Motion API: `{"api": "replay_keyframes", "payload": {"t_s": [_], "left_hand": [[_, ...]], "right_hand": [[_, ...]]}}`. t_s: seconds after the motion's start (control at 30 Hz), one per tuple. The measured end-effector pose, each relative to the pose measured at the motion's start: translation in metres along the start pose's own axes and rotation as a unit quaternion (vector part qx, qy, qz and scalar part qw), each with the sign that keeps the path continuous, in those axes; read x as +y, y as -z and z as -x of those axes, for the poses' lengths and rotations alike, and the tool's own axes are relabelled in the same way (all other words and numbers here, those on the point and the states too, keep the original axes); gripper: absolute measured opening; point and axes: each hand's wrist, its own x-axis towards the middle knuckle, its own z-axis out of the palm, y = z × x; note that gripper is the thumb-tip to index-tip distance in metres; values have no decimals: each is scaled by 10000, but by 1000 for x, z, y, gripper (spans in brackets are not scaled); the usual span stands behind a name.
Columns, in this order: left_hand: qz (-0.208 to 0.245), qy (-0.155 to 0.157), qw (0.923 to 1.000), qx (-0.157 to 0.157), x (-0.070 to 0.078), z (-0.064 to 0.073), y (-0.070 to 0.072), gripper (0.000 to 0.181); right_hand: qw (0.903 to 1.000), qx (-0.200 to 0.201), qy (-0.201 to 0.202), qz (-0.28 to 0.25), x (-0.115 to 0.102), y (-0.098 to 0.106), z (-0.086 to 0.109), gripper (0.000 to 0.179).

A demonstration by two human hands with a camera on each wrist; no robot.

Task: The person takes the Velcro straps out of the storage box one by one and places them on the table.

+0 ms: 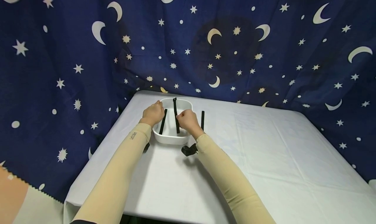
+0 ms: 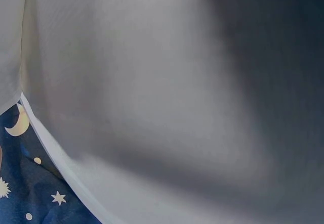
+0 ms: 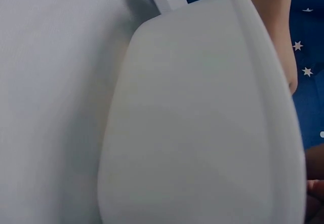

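A white plastic tub (image 1: 171, 139) stands toward the far left of the table. My left hand (image 1: 153, 113) is at its left rim with the fingers curled over the edge. Inside the tub, one black strap (image 1: 163, 122) lies beside that hand. A second black strap (image 1: 175, 107), with a small buckle-like end at the top, runs down the middle. My right hand (image 1: 188, 120) is over the tub's right side, its curled thumb and fingers pinching this middle strap. The tub's outer wall (image 3: 187, 113) fills much of the right wrist view, with right-hand fingers (image 3: 316, 186) at the edge.
Another black strap (image 1: 202, 120) lies on the white-covered table (image 1: 282, 158), just right of the tub. Black wrist-camera mounts (image 1: 189, 150) hang below the sleeves. A dark blue curtain (image 1: 188, 38) with moons and stars stands behind the table and along its left side.
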Motion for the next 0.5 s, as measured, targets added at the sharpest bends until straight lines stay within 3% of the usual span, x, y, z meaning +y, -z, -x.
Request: {"api": "replay_keyframes", "payload": {"t_s": [0.23,0.5], "left_hand": [[-26,-23,10000,-10,0,0,1,52],[-7,-12,10000,-10,1,2,2,52]], "right_hand": [[9997,32,-107,-212,4,6,-1,30],[9978,2,-183,-631,8,15,0,37]]}}
